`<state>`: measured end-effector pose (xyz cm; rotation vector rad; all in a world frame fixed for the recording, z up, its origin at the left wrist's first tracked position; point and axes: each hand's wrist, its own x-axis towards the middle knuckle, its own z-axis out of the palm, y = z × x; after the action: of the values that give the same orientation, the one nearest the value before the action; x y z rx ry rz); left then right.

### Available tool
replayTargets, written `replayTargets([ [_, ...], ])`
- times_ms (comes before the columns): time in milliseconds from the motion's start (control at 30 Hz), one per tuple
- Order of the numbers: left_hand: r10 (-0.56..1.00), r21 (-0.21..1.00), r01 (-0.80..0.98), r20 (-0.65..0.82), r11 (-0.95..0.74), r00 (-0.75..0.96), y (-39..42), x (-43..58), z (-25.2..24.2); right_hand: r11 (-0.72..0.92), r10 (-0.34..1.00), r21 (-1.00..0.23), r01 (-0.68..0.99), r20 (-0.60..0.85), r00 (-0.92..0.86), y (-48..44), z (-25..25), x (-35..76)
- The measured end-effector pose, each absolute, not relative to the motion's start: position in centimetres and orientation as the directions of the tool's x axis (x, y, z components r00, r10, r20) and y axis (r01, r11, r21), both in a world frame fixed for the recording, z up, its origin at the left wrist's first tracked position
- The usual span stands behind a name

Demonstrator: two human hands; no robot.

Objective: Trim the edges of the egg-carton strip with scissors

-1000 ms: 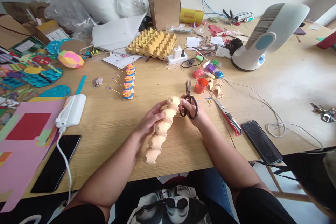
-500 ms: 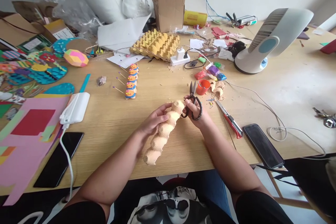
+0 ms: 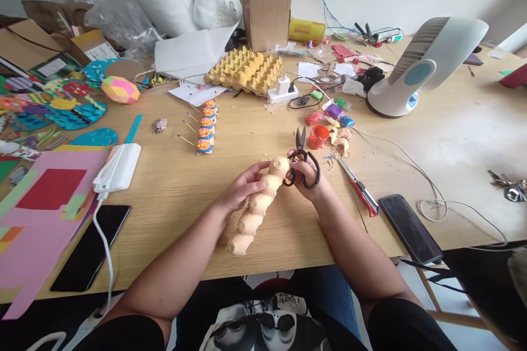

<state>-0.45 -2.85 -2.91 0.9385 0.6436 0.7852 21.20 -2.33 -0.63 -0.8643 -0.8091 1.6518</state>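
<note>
A long strip of beige egg-carton cups [image 3: 256, 208] lies tilted over the wooden table [image 3: 173, 186], its far end raised. My left hand [image 3: 242, 186] is closed round the strip's upper part. My right hand [image 3: 307, 175] grips black scissors [image 3: 302, 162] by the handles. Their blades point away from me, just right of the strip's top cup.
A red cup [image 3: 318, 135] and carton scraps sit behind the scissors. A red utility knife [image 3: 358, 186] and a phone [image 3: 409, 227] lie to the right. A row of painted cups [image 3: 205, 126], a yellow egg tray [image 3: 247, 68], a fan [image 3: 420, 66], a power bank [image 3: 117, 167] and another phone [image 3: 90, 247] are around.
Both hands with the strip and scissors have stayed nearly in place. The view has shifted slightly, and the scissors' blades stand a little more upright.
</note>
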Motion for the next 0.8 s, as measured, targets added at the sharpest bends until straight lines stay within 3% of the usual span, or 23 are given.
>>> replayTargets([
  [800,0.779,0.883,-0.277,-0.143,0.380,0.611,-3.17,-0.95,-3.31,-0.242,0.964,-0.834,-0.496,-0.148,-0.222,-2.54,-0.38,21.52],
])
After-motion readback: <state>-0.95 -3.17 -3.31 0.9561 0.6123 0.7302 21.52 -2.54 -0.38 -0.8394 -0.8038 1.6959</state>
